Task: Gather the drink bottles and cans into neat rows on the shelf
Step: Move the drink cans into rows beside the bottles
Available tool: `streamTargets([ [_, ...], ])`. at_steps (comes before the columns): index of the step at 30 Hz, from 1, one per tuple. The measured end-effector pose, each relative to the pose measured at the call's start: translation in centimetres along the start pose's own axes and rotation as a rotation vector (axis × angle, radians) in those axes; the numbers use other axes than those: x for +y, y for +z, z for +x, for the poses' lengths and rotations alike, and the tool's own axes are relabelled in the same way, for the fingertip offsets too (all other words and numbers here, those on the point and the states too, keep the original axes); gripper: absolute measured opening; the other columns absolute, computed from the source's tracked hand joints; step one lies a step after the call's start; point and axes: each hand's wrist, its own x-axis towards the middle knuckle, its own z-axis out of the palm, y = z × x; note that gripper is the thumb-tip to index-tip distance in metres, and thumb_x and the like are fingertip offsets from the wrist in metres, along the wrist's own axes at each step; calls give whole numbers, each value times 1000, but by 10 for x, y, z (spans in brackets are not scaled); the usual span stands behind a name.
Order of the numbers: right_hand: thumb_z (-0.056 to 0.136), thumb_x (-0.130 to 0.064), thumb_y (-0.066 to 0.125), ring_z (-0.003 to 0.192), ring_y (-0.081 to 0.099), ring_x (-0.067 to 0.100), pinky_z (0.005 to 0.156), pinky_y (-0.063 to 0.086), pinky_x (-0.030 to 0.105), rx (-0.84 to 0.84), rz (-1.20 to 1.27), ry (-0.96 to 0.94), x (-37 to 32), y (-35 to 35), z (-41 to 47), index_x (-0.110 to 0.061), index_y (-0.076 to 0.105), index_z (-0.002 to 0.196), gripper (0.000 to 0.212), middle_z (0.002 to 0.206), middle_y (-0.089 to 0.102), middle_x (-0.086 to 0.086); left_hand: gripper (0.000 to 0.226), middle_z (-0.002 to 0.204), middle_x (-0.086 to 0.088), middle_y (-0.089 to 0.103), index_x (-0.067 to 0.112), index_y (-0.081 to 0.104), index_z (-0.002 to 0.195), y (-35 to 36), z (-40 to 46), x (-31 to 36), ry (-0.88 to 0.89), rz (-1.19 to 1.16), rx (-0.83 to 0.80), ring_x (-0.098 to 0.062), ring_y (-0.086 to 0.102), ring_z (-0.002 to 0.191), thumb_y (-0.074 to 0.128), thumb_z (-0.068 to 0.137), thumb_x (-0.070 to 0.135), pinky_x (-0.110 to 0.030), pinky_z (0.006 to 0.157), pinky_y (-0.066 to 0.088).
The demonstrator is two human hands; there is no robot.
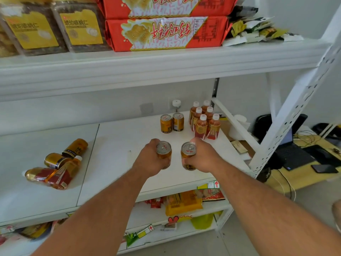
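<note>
Your left hand [150, 159] is wrapped closed around one upright gold metal can with a silver top [163, 154]; your right hand [202, 157] grips a second gold can [188, 156] likewise. Both sit over the white shelf [120, 145]. Beyond your fingertips stand two gold cans [172, 123] (beside the white-capped amber bottles [204, 121]). Set yours down squarely behind that pair, bases flat, sides touching, and release only once steady.

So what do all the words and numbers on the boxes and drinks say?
"琥珀核桃仁": yellow label on each clear tub, top shelf.
Red packs: big red characters, upside down, not readable.
"15%": yellow bag, lower shelf, partly blurred.
Red up arrow: shelf-edge tag.
Cans, bottles: print too small.
</note>
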Motion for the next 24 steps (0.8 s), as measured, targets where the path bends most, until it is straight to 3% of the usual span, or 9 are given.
streamTargets([
  [7, 56, -51, 84, 93, 62, 16, 76, 57, 35, -7, -76, -37, 16, -12, 43, -27, 54, 116, 71, 110, 61, -2, 68, 112, 3, 60, 23, 51, 126, 24, 40, 14, -42, 20, 21, -16, 60, 97, 87, 68, 23, -13, 58, 42],
  [14, 71, -45, 85, 113, 56, 23, 88, 54, 41, -44, -159, -133, 37, -36, 84, -22, 46, 135, 79, 132, 54, 0, 69, 110, 2, 58, 25, 57, 119, 54, 78, 25, -116, 81, 115, -18, 63, 92, 88, 58, 32, -15, 56, 45],
  [19, 76, -44, 83, 110, 56, 22, 79, 53, 35, -82, -219, -193, 40, -42, 109, -19, 47, 134, 73, 127, 55, 2, 66, 107, 7, 57, 32, 56, 118, 63, 92, 28, -170, 153, 163, -15, 62, 90, 84, 59, 39, -26, 65, 54],
  [24, 76, -41, 84, 110, 57, 23, 85, 54, 38, -105, -210, -191, 30, -36, 132, -17, 48, 133, 71, 126, 54, 3, 59, 102, 9, 62, 34, 58, 111, 63, 112, 20, -176, 144, 159, -11, 63, 85, 83, 58, 39, -25, 64, 56],
])
